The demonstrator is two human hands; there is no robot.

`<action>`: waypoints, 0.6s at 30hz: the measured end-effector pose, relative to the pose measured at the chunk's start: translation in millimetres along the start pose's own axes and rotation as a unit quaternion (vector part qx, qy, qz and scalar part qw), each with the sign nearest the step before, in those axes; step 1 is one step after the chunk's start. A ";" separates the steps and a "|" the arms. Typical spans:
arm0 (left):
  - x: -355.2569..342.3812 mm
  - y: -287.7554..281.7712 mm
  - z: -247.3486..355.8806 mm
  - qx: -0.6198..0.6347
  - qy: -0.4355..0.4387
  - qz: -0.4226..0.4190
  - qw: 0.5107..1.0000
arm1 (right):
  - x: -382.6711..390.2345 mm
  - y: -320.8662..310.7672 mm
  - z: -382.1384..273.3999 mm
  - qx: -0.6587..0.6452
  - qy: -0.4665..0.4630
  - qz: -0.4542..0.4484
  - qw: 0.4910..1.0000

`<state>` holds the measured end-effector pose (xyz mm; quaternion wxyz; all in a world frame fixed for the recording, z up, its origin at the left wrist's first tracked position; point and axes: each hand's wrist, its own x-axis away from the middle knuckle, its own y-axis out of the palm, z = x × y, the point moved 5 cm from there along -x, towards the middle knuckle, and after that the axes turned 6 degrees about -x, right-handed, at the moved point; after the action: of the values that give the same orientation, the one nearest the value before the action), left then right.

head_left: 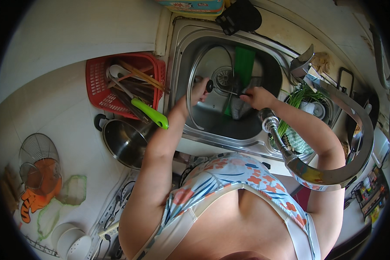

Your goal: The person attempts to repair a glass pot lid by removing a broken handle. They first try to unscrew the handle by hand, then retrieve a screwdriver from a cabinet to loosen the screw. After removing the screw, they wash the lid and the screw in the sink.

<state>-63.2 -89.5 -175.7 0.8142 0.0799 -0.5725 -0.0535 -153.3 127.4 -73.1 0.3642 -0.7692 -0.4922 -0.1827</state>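
In the sink basin point(255, 128), I hold a clear glass lid point(198, 122) upright with my left hand point(198, 90), beside its black knob point(209, 86). My right hand point(258, 97) grips a slim tool with a dark handle and a thin metal shaft point(227, 92), which points at the knob; whether its tip touches is hard to tell. Behind these, a green board point(244, 60) and a dark grey cloth-like item point(240, 110) lie in the sink, near the drain point(222, 77).
A red basket point(97, 89) with utensils and a green-handled tool, and a steel pot point(125, 143), sit left. A curved faucet point(355, 130) and sprayer arch over greens point(290, 117) at right. Wire strainers point(37, 151) lie far left; a black object point(240, 17) is behind the sink.
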 end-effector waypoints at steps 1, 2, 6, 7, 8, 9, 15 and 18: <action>0.9 0.4 0.3 0.006 -0.003 -0.008 1.000 | 0.3 1.7 1.0 0.018 -0.003 0.004 1.000; 1.1 -0.2 1.3 0.001 -0.002 -0.014 1.000 | 0.4 3.0 1.2 0.036 -0.005 0.008 0.999; 4.6 1.9 7.7 -0.002 -0.008 -0.027 1.000 | 3.5 -2.8 -8.4 0.131 0.019 -0.006 0.991; 5.3 2.5 8.9 -0.001 -0.013 -0.027 1.000 | 4.8 -3.1 -13.6 0.162 0.009 0.001 0.987; 4.2 0.9 6.7 0.003 -0.015 -0.025 1.000 | 6.8 -2.3 -18.9 0.194 -0.001 0.008 0.981; 3.4 -1.3 4.1 0.006 -0.018 -0.023 1.000 | 7.9 -2.2 -22.0 0.225 -0.010 0.016 0.974; 9.8 1.8 1.0 0.029 -0.022 -0.052 0.998 | 8.5 -13.5 -22.5 0.383 -0.242 0.167 0.875; 7.0 1.5 -5.4 0.046 0.007 -0.049 0.998 | 6.5 -22.5 -21.3 0.329 -0.235 0.131 0.905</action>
<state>-55.8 -89.0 -170.7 0.8099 0.1459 -0.5642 -0.0663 -168.8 121.3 -46.1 0.4912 -0.6838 -0.4902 0.2255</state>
